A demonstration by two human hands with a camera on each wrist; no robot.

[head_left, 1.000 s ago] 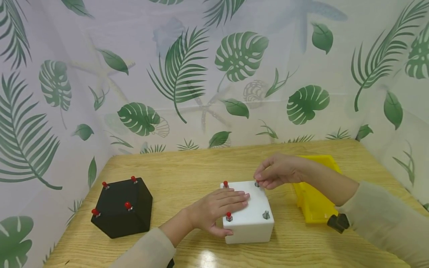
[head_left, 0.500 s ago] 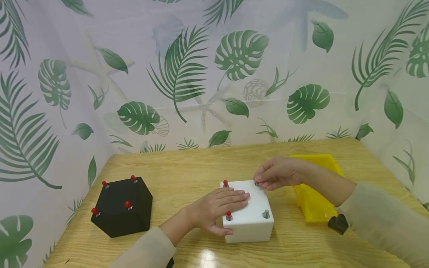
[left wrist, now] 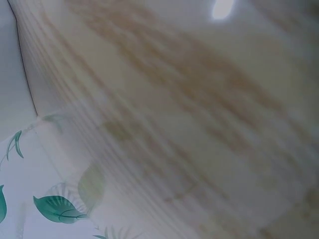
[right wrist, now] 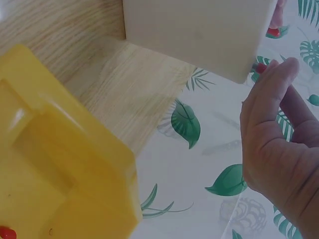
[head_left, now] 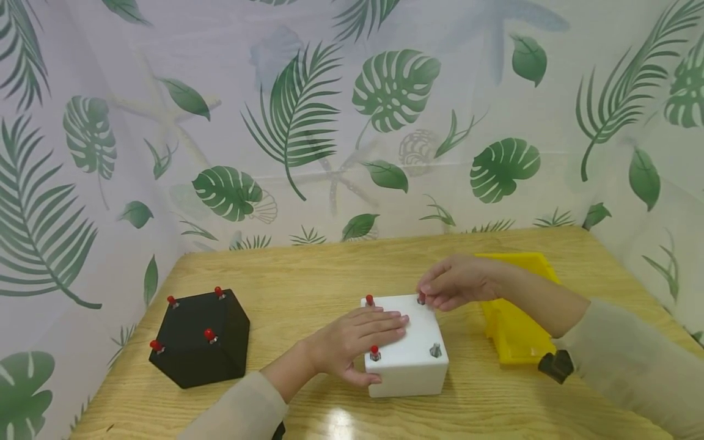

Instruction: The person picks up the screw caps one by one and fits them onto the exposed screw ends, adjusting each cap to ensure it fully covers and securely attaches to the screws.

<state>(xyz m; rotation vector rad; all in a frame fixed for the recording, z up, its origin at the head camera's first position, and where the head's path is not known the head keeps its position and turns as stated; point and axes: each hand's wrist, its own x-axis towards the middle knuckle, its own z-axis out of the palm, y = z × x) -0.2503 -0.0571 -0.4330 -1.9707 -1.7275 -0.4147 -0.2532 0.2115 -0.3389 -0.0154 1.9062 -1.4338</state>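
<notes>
A white box (head_left: 409,342) stands on the table, with metal posts at its top corners. Red caps sit on the two left posts; the front right post (head_left: 436,350) shows bare metal. My left hand (head_left: 354,342) rests flat across the box's left top, thumb along its front side. At the back right corner my right hand (head_left: 459,282) pinches a small red cap (head_left: 421,297) on the post between thumb and fingers. In the right wrist view that red cap (right wrist: 260,68) shows at the fingertips, beside the box's top. The left wrist view shows only tabletop and cloth.
To the left stands a black box (head_left: 200,336) with red caps on its corner posts. A yellow bin (head_left: 511,354) sits on the right, partly under the right forearm; a loose red cap (right wrist: 7,232) lies in it. Leaf-printed cloth (head_left: 330,122) hangs behind the wooden table (head_left: 297,275).
The right hand stays at the back right post, its fingertips shifting slightly around the red cap, which shows a little more now. The left hand and boxes keep their places.
</notes>
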